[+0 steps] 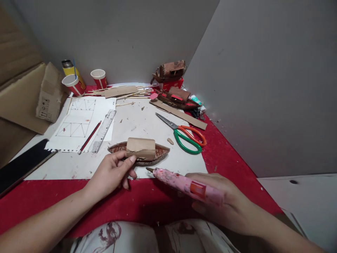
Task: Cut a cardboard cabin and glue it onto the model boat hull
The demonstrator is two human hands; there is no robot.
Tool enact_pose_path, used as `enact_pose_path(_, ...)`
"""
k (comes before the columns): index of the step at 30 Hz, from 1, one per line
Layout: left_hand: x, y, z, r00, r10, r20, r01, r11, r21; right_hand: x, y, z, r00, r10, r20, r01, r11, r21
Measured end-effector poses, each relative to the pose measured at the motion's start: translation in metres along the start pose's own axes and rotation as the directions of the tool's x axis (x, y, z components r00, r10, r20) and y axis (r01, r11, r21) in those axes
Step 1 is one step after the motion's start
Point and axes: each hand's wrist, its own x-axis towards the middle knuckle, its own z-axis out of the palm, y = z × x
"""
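A small cardboard boat with a curved tan cardboard cover over its middle lies near the front edge of the white paper. My left hand is closed on the boat's near side, thumb and fingers pinching the cover's lower edge. In my right hand is a pink glue gun. Its dark nozzle points left, a little below the boat and apart from it. The right fingers wrap round the gun's body and are partly hidden behind it.
Scissors with green and orange handles lie right of the boat. Left are a ruler, pencil, drawing sheet and dark flat object. Behind stand two cups, a yellow bottle, thin sticks and brown model boats.
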Motion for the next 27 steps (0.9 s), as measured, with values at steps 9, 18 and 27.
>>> enact_pose_path(9, 0.004, -0.001, 0.003, 1.0, -0.012, -0.008, 0.012, 1.0, 0.021, 0.019, 0.015, 0.007, 0.993, -0.108, 0.052, 0.107, 0.994, 0.029)
enact_pose_path(18, 0.004, -0.01, 0.006, 0.999, -0.021, -0.034, 0.022, 0.999, 0.039, 0.028, 0.016, 0.004, 0.985, -0.066, 0.157, 0.066, 0.998, 0.004)
enact_pose_path(27, 0.005, -0.013, 0.007, 0.999, -0.004, -0.035, 0.007, 0.998, 0.069, 0.037, 0.013, 0.005, 0.978, -0.035, 0.205, 0.035, 0.999, 0.005)
